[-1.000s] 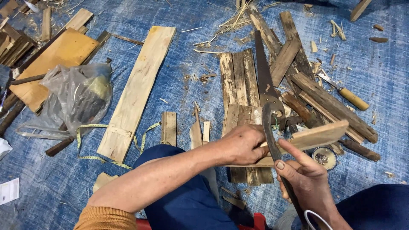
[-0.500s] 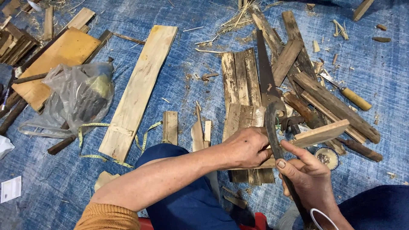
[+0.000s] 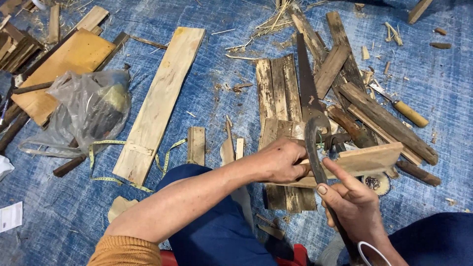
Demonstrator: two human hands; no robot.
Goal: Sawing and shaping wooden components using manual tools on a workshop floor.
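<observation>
- Hands at lower right of frame: left hand (image 3: 281,161) clenched on the pale wood strip (image 3: 367,160), right hand (image 3: 351,204) grasping the curved blade (image 3: 311,143), forefinger stretched along it.
- Risk, I'd say: that blade could skid off the strip's edge toward the left fingers (image 3: 300,170), because they pinch right beside it.
- Strip looks light, flat, freshly cut, resting over dark slats (image 3: 278,86) on the blue tarp (image 3: 221,59).
</observation>
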